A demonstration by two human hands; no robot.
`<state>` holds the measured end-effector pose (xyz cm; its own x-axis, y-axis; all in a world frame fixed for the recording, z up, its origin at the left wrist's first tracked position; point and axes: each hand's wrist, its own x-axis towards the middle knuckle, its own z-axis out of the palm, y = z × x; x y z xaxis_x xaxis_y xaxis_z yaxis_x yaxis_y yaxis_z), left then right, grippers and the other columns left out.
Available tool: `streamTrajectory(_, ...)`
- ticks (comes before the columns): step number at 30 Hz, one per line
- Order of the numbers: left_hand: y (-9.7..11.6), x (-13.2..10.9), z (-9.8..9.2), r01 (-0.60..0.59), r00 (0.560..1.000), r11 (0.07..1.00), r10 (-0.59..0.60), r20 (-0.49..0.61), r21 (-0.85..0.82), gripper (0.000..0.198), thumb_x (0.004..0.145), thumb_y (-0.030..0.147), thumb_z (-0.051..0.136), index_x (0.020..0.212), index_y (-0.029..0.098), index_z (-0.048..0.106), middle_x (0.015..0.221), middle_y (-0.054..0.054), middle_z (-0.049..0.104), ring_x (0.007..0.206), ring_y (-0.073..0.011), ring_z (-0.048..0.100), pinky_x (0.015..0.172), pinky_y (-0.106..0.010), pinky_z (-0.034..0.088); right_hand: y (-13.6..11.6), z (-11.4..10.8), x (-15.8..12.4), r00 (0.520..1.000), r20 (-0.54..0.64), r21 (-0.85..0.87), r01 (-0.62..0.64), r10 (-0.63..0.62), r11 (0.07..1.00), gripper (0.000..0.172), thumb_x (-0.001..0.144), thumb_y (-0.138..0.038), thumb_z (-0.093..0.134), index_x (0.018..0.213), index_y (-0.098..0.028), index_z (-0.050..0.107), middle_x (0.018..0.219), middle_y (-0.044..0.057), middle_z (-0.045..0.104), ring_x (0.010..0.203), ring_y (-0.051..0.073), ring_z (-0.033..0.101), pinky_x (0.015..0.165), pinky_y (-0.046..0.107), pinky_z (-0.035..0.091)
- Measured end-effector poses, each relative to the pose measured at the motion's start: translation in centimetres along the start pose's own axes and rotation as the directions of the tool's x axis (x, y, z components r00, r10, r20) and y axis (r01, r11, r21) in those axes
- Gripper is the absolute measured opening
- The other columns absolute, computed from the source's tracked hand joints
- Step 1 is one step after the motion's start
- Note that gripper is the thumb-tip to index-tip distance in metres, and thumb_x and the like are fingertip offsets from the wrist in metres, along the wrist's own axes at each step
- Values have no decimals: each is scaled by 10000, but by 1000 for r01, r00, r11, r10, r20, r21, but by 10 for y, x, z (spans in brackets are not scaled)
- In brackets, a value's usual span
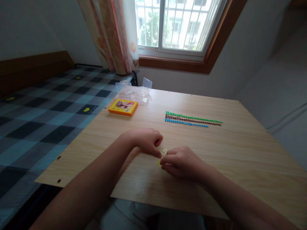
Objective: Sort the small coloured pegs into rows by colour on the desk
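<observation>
A small cluster of cream-coloured building-block pieces (164, 152) shows between my two hands, near the front of the table. My left hand (148, 141) reaches over from the left with its fingers curled and its thumb tip pointing down beside the cluster. Anything in its grasp is hidden. My right hand (182, 161) is closed at the cluster's right side, fingertips pressed together. A yellow piece (159, 163) peeks out at its fingertips. What the right fingers pinch is too small and too covered to name.
Green (178, 114), brown (178, 118) and blue (177, 121) small bricks lie in three long rows on the wooden table (251, 153). An orange-yellow box (123, 107) and open clear plastic packaging (134, 93) stand at the back left. A checked bed (59, 111) adjoins the left edge.
</observation>
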<state>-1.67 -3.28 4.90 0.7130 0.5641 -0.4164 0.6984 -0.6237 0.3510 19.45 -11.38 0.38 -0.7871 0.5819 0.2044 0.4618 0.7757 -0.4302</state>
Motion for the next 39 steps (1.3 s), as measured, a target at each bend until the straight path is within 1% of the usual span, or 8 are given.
streamTrajectory(7, 1, 0, -1, 5, 1000, 1000, -5, 5, 15, 392, 710, 561, 726, 757, 208, 562, 791, -10, 629, 706, -165, 523, 578, -282, 340, 0, -1, 1, 1000, 4, 6, -6, 6, 1000, 147, 946, -258, 579, 870, -232, 702, 774, -8, 701, 670, 124, 605, 628, 255, 359)
streamTrajectory(12, 1, 0, -1, 10, 1000, 1000, -10, 10, 4, 403, 701, 565, 734, 756, 208, 556, 792, -8, 627, 714, -168, 529, 587, -282, 348, 1, 0, 1, 1000, 7, 9, -9, 9, 1000, 147, 956, -267, 576, 891, -237, 704, 793, -7, 709, 679, 125, 611, 637, 253, 367)
streamTrajectory(19, 2, -1, -3, 18, 1000, 1000, -18, 16, 1, 397, 660, 522, 782, 771, 210, 563, 816, -3, 627, 734, -171, 538, 593, -281, 356, 0, 0, 2, 999, 27, 31, -21, 20, 999, 141, 955, -250, 574, 907, -235, 706, 832, -5, 732, 710, 128, 636, 672, 250, 398)
streamTrajectory(25, 10, -4, -3, 2, 1000, 999, -2, -2, 52, 353, 671, 489, 779, 761, 206, 587, 818, -15, 631, 718, -170, 524, 584, -282, 354, 0, 3, 3, 999, 31, 21, -14, 14, 1000, 133, 956, -245, 578, 928, -222, 706, 835, 0, 741, 711, 136, 652, 677, 253, 414)
streamTrajectory(30, 16, -6, -1, 23, 1000, 997, -21, -19, 70, 344, 655, 479, 790, 780, 207, 621, 856, -26, 637, 741, -183, 547, 590, -292, 375, 2, 4, 2, 1000, 23, 10, -1, 1, 1000, 143, 959, -249, 571, 923, -221, 707, 831, 1, 739, 705, 136, 647, 662, 253, 411)
streamTrajectory(34, 15, -5, 1, 5, 1000, 996, -3, -25, 88, 355, 651, 485, 808, 776, 212, 619, 857, -23, 636, 746, -188, 553, 595, -298, 380, 3, 2, -1, 1000, 16, 24, -6, 6, 1000, 143, 946, -224, 568, 907, -227, 706, 837, -3, 741, 714, 135, 649, 672, 254, 413)
streamTrajectory(39, 10, -5, 1, 3, 1000, 998, -3, -14, 62, 377, 625, 456, 840, 782, 215, 596, 869, -11, 630, 789, -190, 559, 606, -286, 378, 3, 1, -3, 1000, 18, 36, 10, -11, 999, 155, 936, -223, 574, 935, -248, 726, 826, -6, 736, 696, 132, 641, 660, 258, 404)
